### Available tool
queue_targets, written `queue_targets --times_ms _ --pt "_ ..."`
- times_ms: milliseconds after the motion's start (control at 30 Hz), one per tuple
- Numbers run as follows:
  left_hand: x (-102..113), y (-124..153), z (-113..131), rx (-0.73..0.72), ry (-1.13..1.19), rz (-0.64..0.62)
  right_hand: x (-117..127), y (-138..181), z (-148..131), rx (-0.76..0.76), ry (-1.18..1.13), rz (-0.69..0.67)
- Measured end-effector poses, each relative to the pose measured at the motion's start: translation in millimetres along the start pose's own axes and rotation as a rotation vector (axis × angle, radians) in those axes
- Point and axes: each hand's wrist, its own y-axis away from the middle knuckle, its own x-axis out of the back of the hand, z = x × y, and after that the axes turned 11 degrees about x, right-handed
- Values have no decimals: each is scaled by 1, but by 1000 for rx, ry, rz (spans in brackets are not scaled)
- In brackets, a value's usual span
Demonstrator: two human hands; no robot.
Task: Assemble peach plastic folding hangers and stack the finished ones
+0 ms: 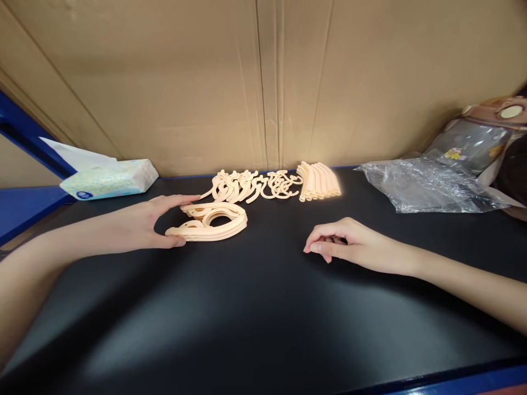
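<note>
A stack of flat, curved beige pieces [224,233], resembling folded hanger frames, lies on the black tabletop [263,307]. My left hand [158,222] is at its left end, thumb and fingers spread wide. The thumb touches the stack's near left tip; the forefinger reaches past its far side. Loosely curled, my right hand [340,244] rests over the table to the right, thumb against the fingers, nothing visible in it. Behind the stack are a heap of curved beige arms [234,185], small beige hooks [282,185] and a row of curved beige arm pieces [319,181].
A tissue pack [113,178] lies at the back left beside a blue frame post [28,137]. Clear plastic bags [428,184] are at the back right, near a transparent container with a brown top [480,134]. A cardboard wall [197,82] closes off the back.
</note>
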Motion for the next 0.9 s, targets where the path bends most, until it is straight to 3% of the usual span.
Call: queue_targets --times_ms 233,367,467,533,633,767,833,900 --pt "-2 -1 -5 -49 -13 27 1 -2 -1 0 -1 0" --pt "0 0 5 -47 2 67 1 -2 1 11 3 -1" --pt "-4 4 28 -82 73 178 3 0 0 15 -7 -12" --pt "-11 9 50 -197 124 273 6 -1 -2 2 -20 0" --pt "-29 18 86 -392 77 213 20 -6 -1 1 18 93" --pt "-51 23 117 -563 44 53 54 -21 11 40 333 274" --pt "-58 20 122 -571 81 -8 73 -31 22 -29 683 358" --pt "-62 15 124 -547 117 -23 90 -41 32 -192 883 365"
